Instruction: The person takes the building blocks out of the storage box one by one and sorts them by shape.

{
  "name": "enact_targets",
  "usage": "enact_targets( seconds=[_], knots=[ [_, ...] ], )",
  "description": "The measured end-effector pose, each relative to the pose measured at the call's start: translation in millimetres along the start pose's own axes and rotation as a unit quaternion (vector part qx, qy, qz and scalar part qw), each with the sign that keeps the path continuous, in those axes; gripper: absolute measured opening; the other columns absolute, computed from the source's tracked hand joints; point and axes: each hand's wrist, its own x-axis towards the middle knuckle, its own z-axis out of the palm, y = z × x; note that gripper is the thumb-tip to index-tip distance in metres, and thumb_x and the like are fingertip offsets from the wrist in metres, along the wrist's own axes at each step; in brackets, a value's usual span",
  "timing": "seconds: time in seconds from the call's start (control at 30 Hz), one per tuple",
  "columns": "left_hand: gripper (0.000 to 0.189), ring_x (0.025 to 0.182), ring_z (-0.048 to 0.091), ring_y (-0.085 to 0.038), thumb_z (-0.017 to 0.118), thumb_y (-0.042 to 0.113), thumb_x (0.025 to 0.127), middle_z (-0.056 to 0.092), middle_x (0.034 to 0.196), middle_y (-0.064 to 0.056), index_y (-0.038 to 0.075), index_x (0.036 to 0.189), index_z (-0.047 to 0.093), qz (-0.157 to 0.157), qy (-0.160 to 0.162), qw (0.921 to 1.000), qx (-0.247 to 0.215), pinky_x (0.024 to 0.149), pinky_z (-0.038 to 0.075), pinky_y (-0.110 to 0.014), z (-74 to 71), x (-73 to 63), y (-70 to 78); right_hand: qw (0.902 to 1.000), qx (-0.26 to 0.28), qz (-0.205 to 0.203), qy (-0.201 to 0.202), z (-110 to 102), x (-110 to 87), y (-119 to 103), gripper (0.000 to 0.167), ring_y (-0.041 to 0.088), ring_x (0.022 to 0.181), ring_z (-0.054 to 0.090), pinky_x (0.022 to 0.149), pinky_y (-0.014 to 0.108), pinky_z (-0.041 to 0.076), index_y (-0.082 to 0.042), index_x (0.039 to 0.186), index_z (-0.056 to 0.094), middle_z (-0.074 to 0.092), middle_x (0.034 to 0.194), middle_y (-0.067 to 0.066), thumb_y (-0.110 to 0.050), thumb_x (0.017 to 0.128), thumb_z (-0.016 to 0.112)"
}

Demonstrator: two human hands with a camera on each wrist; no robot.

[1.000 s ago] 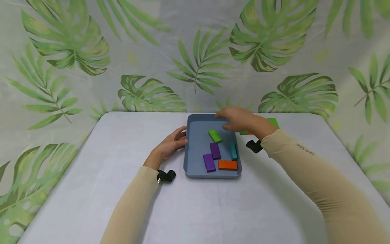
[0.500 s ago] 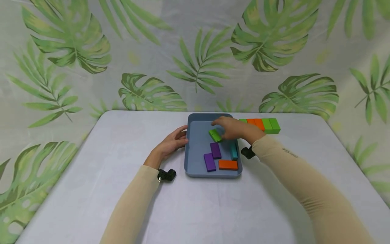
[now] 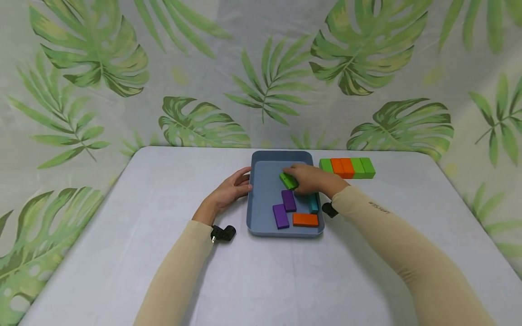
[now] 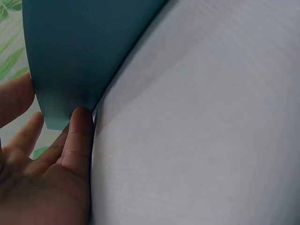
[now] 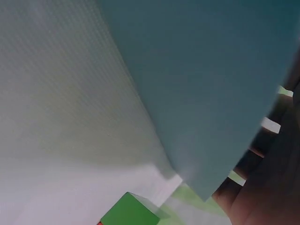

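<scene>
A blue-grey tray lies on the white table. Inside, a light-green block is pinched by my right hand, which reaches over the tray's right side. Lower in the tray are two purple blocks, an orange block and a teal block, the last partly behind the hand. My left hand rests its extended fingers against the tray's left outer wall. From the left wrist, the fingertips touch that wall. In the right wrist view the tray wall covers most of the held block's side.
Right of the tray, near the table's back edge, a row of green and orange blocks stands side by side. Behind the table hangs a leaf-patterned cloth. White tabletop spreads in front of the tray.
My right hand has come down and toward me from the tray's back right corner, and its fingers now grip the light-green block. The block row came into view; the left hand stayed put.
</scene>
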Motion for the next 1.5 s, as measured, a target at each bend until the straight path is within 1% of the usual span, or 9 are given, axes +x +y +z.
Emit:
enact_targets(
  seconds=[0.13,0.4,0.57,0.67,0.8,1.0,1.23,1.33,1.5],
  knots=[
    [0.071,0.152,0.028,-0.032,0.052,0.0,0.099,0.024,0.164,-0.018,0.015,0.16,0.017,0.001,0.002,1.0,0.001,0.122,0.03,-0.051,0.1,-0.3,0.6,0.9999,0.0,-0.003,0.01,0,1.0,0,0.068,0.031,0.117,0.054,0.107,0.047,0.048,-0.006,0.15,0.043,0.05,0.14,0.02,-0.018,0.088,0.071],
    [0.072,0.152,0.028,-0.032,0.052,-0.001,0.099,0.024,0.164,-0.018,0.014,0.16,0.017,0.001,0.0,1.0,-0.003,0.122,0.03,-0.052,0.0,-0.5,1.1,0.9995,0.013,-0.014,0.027,-2,-2.2,1,0.058,0.029,0.113,0.054,0.105,0.045,0.049,0.002,0.135,0.055,0.055,0.133,0.017,-0.019,0.085,0.074],
    [0.072,0.152,0.028,-0.032,0.052,-0.001,0.099,0.024,0.164,-0.018,0.014,0.16,0.017,0.001,-0.001,1.0,-0.001,0.122,0.03,-0.052,-0.3,-0.9,1.6,0.9994,0.019,-0.008,0.028,-2,-1.6,2,0.056,0.028,0.107,0.054,0.102,0.044,0.05,0.002,0.134,0.056,0.058,0.125,0.016,-0.019,0.084,0.073],
    [0.072,0.152,0.028,-0.032,0.051,0.0,0.099,0.024,0.164,-0.018,0.014,0.16,0.017,-0.001,-0.002,1.0,0.003,0.122,0.03,-0.052,-0.5,-0.5,1.0,0.9991,0.02,-0.011,0.035,-1,-1.2,3,0.058,0.029,0.108,0.055,0.102,0.045,0.05,0.001,0.135,0.056,0.058,0.128,0.017,-0.02,0.084,0.073],
    [0.072,0.152,0.028,-0.032,0.051,0.0,0.099,0.023,0.164,-0.018,0.015,0.16,0.016,-0.001,-0.003,1.0,0.006,0.122,0.03,-0.051,-1.1,-0.3,0.7,0.9982,0.028,-0.015,0.05,-1,-2.1,5,0.063,0.03,0.108,0.055,0.1,0.046,0.051,-0.001,0.138,0.054,0.056,0.132,0.019,-0.022,0.083,0.075],
    [0.071,0.152,0.028,-0.032,0.051,0.001,0.1,0.024,0.164,-0.018,0.015,0.16,0.016,0.001,-0.009,0.9999,0.007,0.122,0.03,-0.052,-2.1,-0.1,1.1,0.9951,0.053,-0.017,0.081,-7,-5.3,9,0.065,0.029,0.102,0.058,0.092,0.045,0.054,-0.003,0.139,0.054,0.056,0.125,0.019,-0.024,0.082,0.077],
    [0.071,0.152,0.027,-0.032,0.05,0.0,0.1,0.023,0.164,-0.018,0.014,0.16,0.016,0.0,-0.011,0.9999,0.004,0.122,0.03,-0.052,-0.4,1.7,1.5,0.9883,0.089,-0.028,0.121,-26,-26.1,22,0.066,0.037,0.114,0.06,0.097,0.05,0.052,0.001,0.141,0.05,0.055,0.134,0.022,-0.019,0.083,0.076],
    [0.071,0.152,0.027,-0.032,0.051,0.001,0.1,0.023,0.164,-0.018,0.014,0.16,0.016,-0.001,-0.011,0.9999,0.008,0.122,0.03,-0.052,0.5,2.3,1.8,0.9871,0.105,-0.018,0.12,-34,-40.7,33,0.069,0.039,0.118,0.059,0.098,0.053,0.051,0.002,0.143,0.047,0.054,0.138,0.023,-0.017,0.084,0.075],
    [0.071,0.152,0.028,-0.032,0.052,0.001,0.1,0.024,0.164,-0.018,0.014,0.16,0.017,-0.004,-0.003,1.0,0.006,0.122,0.03,-0.051,-0.8,0.0,0.0,0.9882,0.103,-0.003,0.113,-40,-60.4,48,0.069,0.04,0.12,0.057,0.099,0.055,0.049,0.003,0.145,0.045,0.05,0.142,0.024,-0.015,0.085,0.074]
  ],
)
